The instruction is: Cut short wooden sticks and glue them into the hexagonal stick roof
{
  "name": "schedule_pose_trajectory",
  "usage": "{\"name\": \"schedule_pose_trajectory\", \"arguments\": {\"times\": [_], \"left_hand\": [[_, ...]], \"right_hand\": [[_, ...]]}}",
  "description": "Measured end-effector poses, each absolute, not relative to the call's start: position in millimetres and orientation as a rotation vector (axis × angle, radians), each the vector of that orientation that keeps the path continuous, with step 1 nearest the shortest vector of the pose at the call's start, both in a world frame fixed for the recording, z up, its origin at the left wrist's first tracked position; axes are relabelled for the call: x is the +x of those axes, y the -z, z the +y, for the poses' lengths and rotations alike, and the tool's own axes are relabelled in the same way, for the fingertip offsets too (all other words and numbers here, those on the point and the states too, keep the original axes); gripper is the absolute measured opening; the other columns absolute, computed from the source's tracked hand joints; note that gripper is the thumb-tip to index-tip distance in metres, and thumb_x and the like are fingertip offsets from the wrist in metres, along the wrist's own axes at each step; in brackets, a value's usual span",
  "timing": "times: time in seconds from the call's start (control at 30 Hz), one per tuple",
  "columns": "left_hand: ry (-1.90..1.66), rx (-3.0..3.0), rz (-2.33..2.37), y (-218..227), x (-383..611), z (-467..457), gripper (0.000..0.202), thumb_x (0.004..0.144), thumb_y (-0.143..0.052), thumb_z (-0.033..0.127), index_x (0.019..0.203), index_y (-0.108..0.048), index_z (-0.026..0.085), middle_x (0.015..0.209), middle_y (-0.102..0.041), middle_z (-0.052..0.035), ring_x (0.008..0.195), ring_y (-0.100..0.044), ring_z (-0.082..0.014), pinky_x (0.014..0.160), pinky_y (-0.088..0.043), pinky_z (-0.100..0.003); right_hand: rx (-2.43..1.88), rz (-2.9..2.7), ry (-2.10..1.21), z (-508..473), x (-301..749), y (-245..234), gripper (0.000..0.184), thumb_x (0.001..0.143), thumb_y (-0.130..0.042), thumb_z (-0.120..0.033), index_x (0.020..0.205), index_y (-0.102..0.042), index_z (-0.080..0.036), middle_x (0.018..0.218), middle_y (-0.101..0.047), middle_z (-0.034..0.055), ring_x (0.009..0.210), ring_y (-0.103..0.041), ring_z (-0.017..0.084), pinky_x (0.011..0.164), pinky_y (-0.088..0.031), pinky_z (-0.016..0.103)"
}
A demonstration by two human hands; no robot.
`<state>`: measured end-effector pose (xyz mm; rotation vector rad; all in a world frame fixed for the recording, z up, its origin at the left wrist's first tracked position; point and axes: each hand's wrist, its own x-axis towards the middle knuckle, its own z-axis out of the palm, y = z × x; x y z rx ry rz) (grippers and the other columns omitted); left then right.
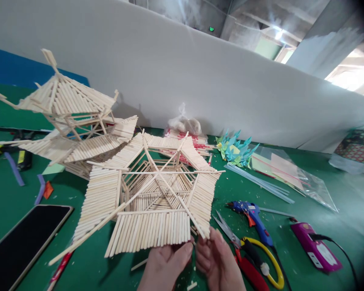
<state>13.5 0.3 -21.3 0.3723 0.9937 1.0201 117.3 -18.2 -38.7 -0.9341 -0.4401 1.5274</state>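
Observation:
A wooden stick pavilion model (151, 232) stands in front of me, its middle open and long sticks crossing over it. Under its front panel is my left hand (169, 264), fingers curled and thumb pressed in; whatever it grips is hidden. My right hand (217, 258) is closed at the model's front right corner, where a long crossing stick (197, 224) ends between thumb and fingers. A loose stick (138, 265) lies left of my left hand. Right beside my right hand are scissors (230, 232) with yellow handles.
A roofed stick pavilion (75, 105) stands at the left back. A phone (24, 246) lies front left. To the right are a blue glue gun (256, 220), a purple power device (315, 246) and clear glue sticks (261, 184). Folded paper (235, 149) and bagged material (185, 125) sit behind.

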Motion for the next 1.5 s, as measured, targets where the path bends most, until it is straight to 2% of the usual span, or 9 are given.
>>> {"name": "schedule_pose_trajectory", "arguments": {"times": [0.1,0.2,0.3,0.37,0.53,0.77,0.97,1.13,1.5], "left_hand": [[-1.045,0.351,1.035,21,9,-1,0.020,0.050,-0.076,0.030,0.065,-0.070,0.017,0.056,-0.065,-0.0011,0.055,-0.054,-0.0148,0.055,-0.043,-0.026],[-1.063,0.348,0.993,16,9,-3,0.021,0.052,-0.076,0.033,0.065,-0.070,0.017,0.058,-0.066,-0.0016,0.057,-0.052,-0.0141,0.055,-0.042,-0.024],[-1.073,0.363,0.973,14,12,-3,0.024,0.051,-0.076,0.035,0.067,-0.070,0.018,0.062,-0.064,-0.0008,0.061,-0.051,-0.0151,0.058,-0.043,-0.026],[-1.071,0.392,0.965,17,13,-2,0.025,0.051,-0.076,0.037,0.067,-0.070,0.017,0.059,-0.061,0.0002,0.059,-0.048,-0.0149,0.057,-0.043,-0.026],[-1.086,0.446,0.937,32,16,1,0.025,0.052,-0.075,0.037,0.069,-0.069,0.019,0.059,-0.059,0.0005,0.056,-0.045,-0.0143,0.052,-0.040,-0.026],[-1.043,0.485,0.966,28,19,3,0.015,0.054,-0.072,0.032,0.057,-0.065,0.019,0.052,-0.052,0.0020,0.053,-0.041,-0.0134,0.049,-0.037,-0.024],[-1.052,0.449,1.002,19,20,2,0.027,0.053,-0.071,0.039,0.043,-0.059,0.017,0.057,-0.055,-0.0006,0.057,-0.044,-0.0143,0.051,-0.038,-0.024],[-1.011,0.508,1.050,22,21,3,0.027,0.050,-0.073,0.041,0.047,-0.061,0.017,0.050,-0.052,0.0012,0.051,-0.040,-0.0129,0.049,-0.037,-0.025],[-1.027,0.541,1.091,22,22,4,0.024,0.053,-0.072,0.029,0.039,-0.057,0.017,0.040,-0.047,0.0037,0.044,-0.043,-0.0120,0.044,-0.035,-0.024]], "right_hand": [[-1.095,-0.748,-0.987,-24,126,27,0.029,0.079,-0.053,-0.041,0.060,-0.048,-0.019,0.053,-0.032,-0.0063,0.046,-0.028,0.008,0.042,-0.023,0.020],[-1.187,-1.193,-0.529,-21,134,5,0.010,0.082,-0.050,-0.023,0.076,-0.057,-0.022,0.065,-0.044,-0.0017,0.057,-0.042,0.012,0.050,-0.033,0.023],[-1.225,-1.720,-0.389,-9,140,-15,0.025,0.078,-0.049,-0.007,0.095,-0.060,-0.021,0.077,-0.048,0.0026,0.065,-0.049,0.014,0.053,-0.041,0.024],[-1.237,-1.904,-0.344,-1,142,-21,0.029,0.075,-0.051,-0.004,0.098,-0.060,-0.018,0.081,-0.046,0.0045,0.069,-0.051,0.015,0.054,-0.045,0.026],[-1.278,-2.008,-0.259,8,139,-22,0.025,0.074,-0.050,-0.005,0.095,-0.061,-0.014,0.085,-0.042,0.0067,0.070,-0.048,0.016,0.053,-0.045,0.029],[-1.326,-2.008,-0.210,7,135,-17,0.019,0.077,-0.049,-0.010,0.089,-0.063,-0.013,0.086,-0.042,0.0076,0.069,-0.048,0.016,0.052,-0.045,0.030],[-1.306,-2.073,-0.203,8,137,-18,0.020,0.075,-0.051,-0.009,0.090,-0.063,-0.014,0.086,-0.043,0.0074,0.069,-0.049,0.016,0.051,-0.046,0.029],[-1.304,-2.043,-0.242,7,136,-18,0.020,0.075,-0.050,-0.009,0.090,-0.063,-0.015,0.085,-0.044,0.0073,0.069,-0.049,0.016,0.052,-0.047,0.029],[-1.277,-2.021,-0.295,9,137,-15,0.021,0.075,-0.049,-0.007,0.089,-0.062,-0.015,0.086,-0.044,0.0072,0.066,-0.050,0.015,0.051,-0.045,0.029]]}}
